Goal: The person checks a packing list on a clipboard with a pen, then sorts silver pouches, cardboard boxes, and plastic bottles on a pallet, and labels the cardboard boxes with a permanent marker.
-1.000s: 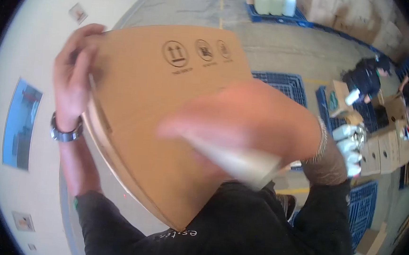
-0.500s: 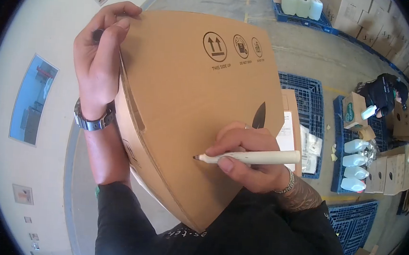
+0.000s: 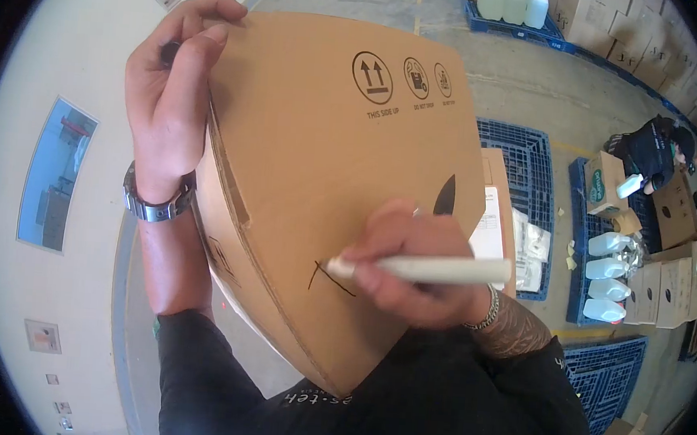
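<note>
A large brown cardboard box leans tilted against my body, printed with THIS SIDE UP arrows and other handling symbols. My left hand grips its upper left edge, fingers closed. A small dark round-ended object, perhaps a marker cap, shows between those fingers. In my right hand is a white marker, its tip down at the cardboard. Beside the tip are fresh black crossing strokes. The hand is slightly blurred.
To the right lie blue plastic pallets, one bearing pale-blue jugs and cartons. A co-worker bends over there. Papers on cardboard are just behind my box. Stacked cartons line the far right; a white wall stands left.
Black strokes have appeared on the box where the cardboard was unmarked. My right hand has moved slightly with the marker. My left hand keeps its grip on the edge.
</note>
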The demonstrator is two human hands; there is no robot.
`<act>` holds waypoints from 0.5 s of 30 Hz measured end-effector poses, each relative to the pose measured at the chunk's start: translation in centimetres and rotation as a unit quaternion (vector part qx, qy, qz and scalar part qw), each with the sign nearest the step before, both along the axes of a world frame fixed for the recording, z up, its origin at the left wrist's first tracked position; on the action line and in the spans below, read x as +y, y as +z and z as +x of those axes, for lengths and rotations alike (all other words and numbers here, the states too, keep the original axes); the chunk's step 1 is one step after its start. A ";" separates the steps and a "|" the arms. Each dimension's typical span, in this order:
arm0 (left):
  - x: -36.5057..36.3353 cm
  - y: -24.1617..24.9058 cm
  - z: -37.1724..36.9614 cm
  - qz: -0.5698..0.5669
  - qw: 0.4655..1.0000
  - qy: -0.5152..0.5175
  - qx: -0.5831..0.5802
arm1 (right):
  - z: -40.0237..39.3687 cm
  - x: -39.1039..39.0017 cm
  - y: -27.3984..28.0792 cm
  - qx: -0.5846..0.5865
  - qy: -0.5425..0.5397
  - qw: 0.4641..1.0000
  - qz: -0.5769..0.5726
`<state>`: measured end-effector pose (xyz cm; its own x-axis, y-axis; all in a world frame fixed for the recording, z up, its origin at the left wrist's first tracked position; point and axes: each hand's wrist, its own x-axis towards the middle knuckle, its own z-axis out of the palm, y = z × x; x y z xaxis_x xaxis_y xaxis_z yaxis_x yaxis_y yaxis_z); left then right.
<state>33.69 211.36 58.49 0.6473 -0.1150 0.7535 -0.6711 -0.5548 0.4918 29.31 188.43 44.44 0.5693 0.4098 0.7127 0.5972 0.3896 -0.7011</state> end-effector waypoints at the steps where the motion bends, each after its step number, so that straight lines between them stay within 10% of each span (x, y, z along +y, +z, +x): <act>1: 0.3 -0.1 -0.1 0.009 1.000 0.000 -0.003 | 0.2 -0.2 -0.2 0.026 -0.051 0.998 -0.003; 15: 0.3 -0.2 -0.2 -0.005 1.000 0.003 -0.001 | 0.5 -1.1 -0.8 0.133 0.008 0.991 -0.022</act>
